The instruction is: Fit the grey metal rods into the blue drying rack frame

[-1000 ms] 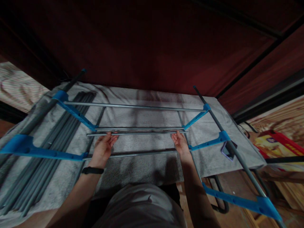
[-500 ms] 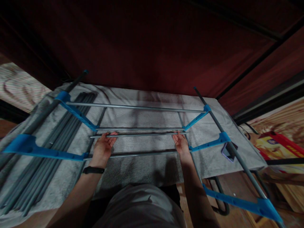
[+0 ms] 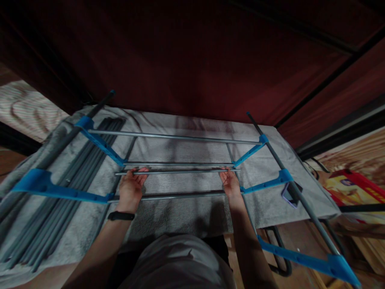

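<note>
Five blue brackets (image 3: 75,192) flanked the work, two left, three right; tubes (image 3: 55,218), too overlapped to count, lay piled left, one phone (image 3: 289,196) right. One near bar (image 3: 183,196) crossed beneath my wrists. Past it, my left grip (image 3: 130,188) and right grip (image 3: 231,184) clamped one loose rod (image 3: 183,171). Two farther bars (image 3: 177,137) ran beyond.
</note>
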A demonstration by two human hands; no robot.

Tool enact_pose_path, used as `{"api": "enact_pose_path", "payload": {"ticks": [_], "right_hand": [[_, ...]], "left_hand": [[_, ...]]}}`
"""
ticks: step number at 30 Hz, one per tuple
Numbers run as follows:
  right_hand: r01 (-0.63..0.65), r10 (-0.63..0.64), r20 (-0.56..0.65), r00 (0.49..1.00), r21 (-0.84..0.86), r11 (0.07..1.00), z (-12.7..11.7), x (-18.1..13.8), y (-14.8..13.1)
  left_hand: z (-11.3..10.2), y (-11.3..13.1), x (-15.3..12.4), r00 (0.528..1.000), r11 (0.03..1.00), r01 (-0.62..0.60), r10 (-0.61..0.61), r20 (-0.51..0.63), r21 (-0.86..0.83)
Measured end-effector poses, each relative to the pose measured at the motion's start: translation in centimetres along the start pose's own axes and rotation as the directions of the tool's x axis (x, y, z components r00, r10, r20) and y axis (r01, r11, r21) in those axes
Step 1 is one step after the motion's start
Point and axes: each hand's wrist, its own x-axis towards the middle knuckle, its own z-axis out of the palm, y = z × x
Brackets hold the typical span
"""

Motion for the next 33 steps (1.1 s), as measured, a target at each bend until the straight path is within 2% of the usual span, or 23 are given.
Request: {"api": "enact_pose_path", "payload": {"ticks": [13,21,28,33], "right_hand": [[-0.063,0.063,-0.003,0.998,0.017,0.998,-0.1,0.2,-0.2],[-0.089,0.091,-0.047,0.995,0.028,0.996,-0.1,0.3,-0.3],[-0.133,0.135,-0.038,0.990,0.062,0.989,-0.5,0.5,-0.5],[-0.125,0.129,-0.066,0.989,0.065,0.990,-0.8,0.8,-0.5]], "left_hand": [[-0.4,-0.8,0.3,0.996,0.996,-0.082,0.083,0.041,-0.018],[-0.9,-1.6,0.5,0.980,0.987,-0.157,0.153,0.131,0.026],[-1.3,-2.0,0.0,0.955,0.979,-0.197,0.179,0.238,0.051],[-1.2,-2.0,-0.6,0.948,0.974,-0.211,0.183,0.260,0.085]]}}
